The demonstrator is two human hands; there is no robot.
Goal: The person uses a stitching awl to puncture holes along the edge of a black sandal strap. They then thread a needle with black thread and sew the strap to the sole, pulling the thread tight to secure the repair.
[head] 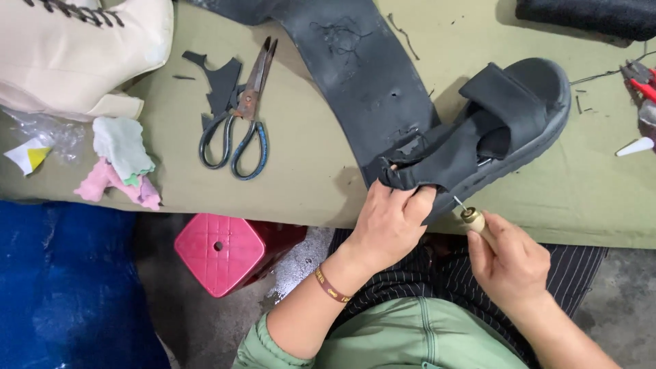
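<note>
A black strapped sandal point(506, 116) rests on the olive-covered table point(307, 171), its heel end at the table's front edge. My left hand point(389, 222) grips the sandal's back strap there. My right hand point(509, 263) holds a wooden-handled awl point(471, 219), its thin metal tip pointing up at the sandal's sole edge, just short of it. A long black rubber strip point(362, 75) lies under and behind the sandal.
Old scissors point(242, 113) and black offcuts point(222, 85) lie left of the strip. A cream lace-up boot point(82, 51) and pink and green scraps point(123, 167) sit far left. Red-handled pliers point(639, 82) lie at the right edge. A red plastic stool point(222, 253) stands below the table.
</note>
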